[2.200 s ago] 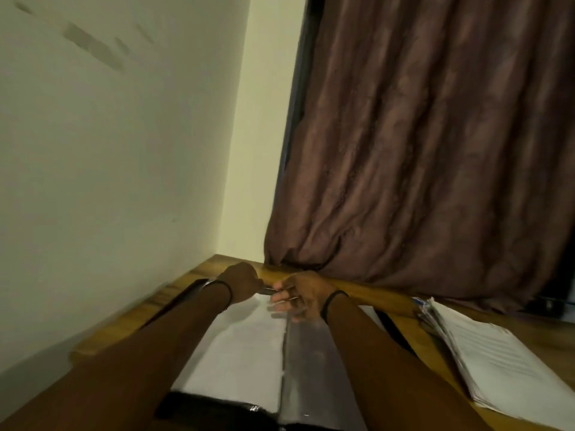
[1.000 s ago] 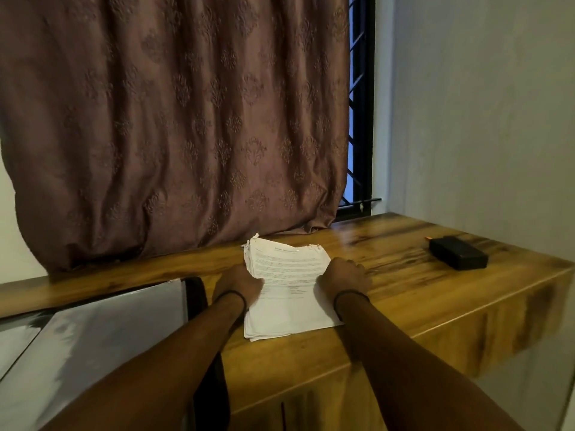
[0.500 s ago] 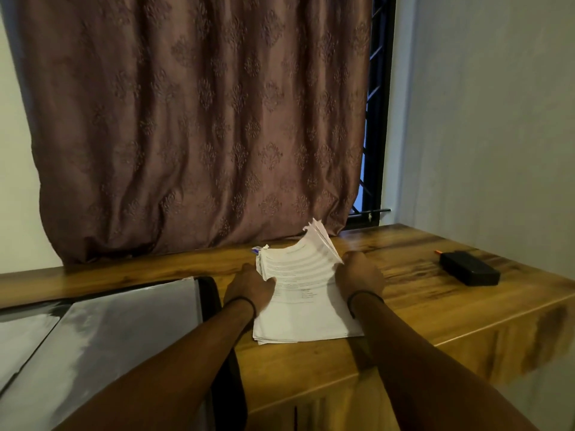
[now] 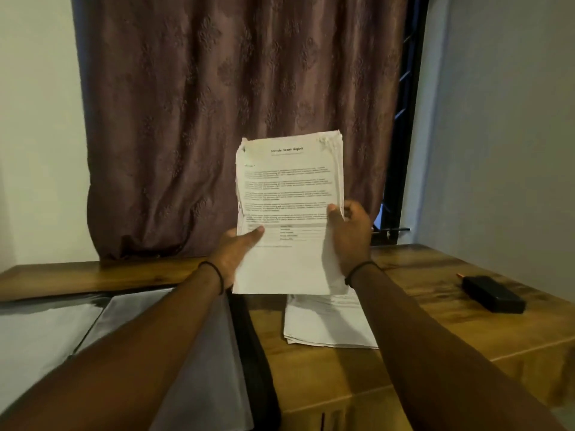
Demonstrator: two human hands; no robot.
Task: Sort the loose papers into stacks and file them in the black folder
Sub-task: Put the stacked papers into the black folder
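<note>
Held thing: a sheaf of papers [image 4: 289, 213], lifted clear of the tabletop [image 4: 435, 343] and held in front of the curtain.
Left hand [image 4: 236, 248]: pinches the sheaf's lower left edge, thumb flat across the printed face; its fingers behind the sheets are hidden.
Right hand [image 4: 350, 236]: grips the right edge, thumb on the front and fingers curled round the back.
Sheaf's axis: the long axis stands upright, the title end up and the printed face toward the person.
Black folder [image 4: 249, 343]: lies open on the tabletop, low and left of both hands, its spine running near to far.
Key relation: the folder is down and to the left of the sheaf, and the left hand is nearer to it.
Second stack [image 4: 326, 321]: lies flat on the tabletop right under the sheaf, just right of the folder.
Next move, as a judgement: filing means tipping the sheaf from upright to flat and carrying it left.
</note>
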